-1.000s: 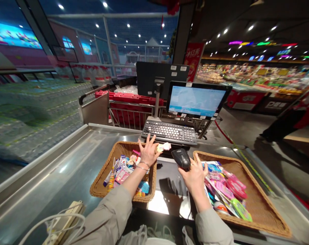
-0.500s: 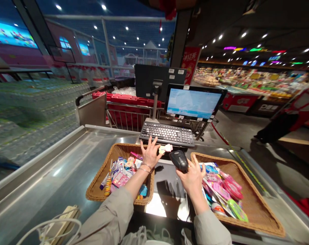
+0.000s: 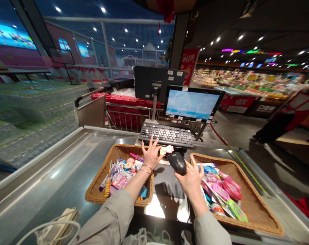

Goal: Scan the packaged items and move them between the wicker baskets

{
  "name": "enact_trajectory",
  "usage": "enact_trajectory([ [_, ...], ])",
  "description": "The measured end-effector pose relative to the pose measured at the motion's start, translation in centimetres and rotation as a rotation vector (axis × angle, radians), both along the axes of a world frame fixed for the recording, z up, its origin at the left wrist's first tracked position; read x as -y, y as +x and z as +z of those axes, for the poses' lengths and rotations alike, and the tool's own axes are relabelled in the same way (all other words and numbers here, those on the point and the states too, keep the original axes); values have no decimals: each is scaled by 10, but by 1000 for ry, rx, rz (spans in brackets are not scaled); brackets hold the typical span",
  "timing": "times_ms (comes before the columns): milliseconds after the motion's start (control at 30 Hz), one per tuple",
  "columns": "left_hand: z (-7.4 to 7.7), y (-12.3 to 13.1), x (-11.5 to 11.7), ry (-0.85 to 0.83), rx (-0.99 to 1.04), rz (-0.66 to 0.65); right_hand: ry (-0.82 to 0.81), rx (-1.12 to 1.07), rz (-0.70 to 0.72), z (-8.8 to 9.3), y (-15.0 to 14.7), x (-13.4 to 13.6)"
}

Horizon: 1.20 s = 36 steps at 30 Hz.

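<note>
My left hand (image 3: pixel 151 154) pinches a small yellow and pink-white packet (image 3: pixel 167 149) between thumb and a finger, its other fingers spread above the right rim of a wicker basket (image 3: pixel 94 190). That basket holds several candies and small wrapped packets. In my right hand (image 3: pixel 191 177) is a black barcode scanner (image 3: pixel 176 162), its head close to the packet. A second wicker basket (image 3: pixel 261 211) stands to the right of my right hand, with pink, blue and green packaged goods (image 3: pixel 222 190) heaped in its left part.
Beyond my hands are a keyboard (image 3: pixel 167 134), a lit screen (image 3: pixel 192 103) and a dark monitor back (image 3: pixel 158 81). A power strip with white cable (image 3: pixel 59 223) lies on the metal counter (image 3: pixel 62 170). A shopping cart (image 3: pixel 126 117) stands behind; a person (image 3: pixel 292 109) is at right.
The scanner and my right hand have shifted slightly left and down, nearer the packet. My left hand still holds the packet, and the whole view has moved a little.
</note>
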<state>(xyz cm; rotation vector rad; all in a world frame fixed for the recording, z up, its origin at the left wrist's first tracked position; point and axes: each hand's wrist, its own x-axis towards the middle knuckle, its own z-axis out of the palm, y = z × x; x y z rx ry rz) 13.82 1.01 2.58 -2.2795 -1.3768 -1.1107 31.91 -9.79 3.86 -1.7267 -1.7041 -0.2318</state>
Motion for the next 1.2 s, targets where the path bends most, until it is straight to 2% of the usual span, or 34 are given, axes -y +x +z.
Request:
enact_trajectory([
  [433,1,0,-1,19,-14,-2,1,11,34,-6,2,2],
  [1200,5,5,-4,24,-14,-33,27,20,3,-2,1,5],
])
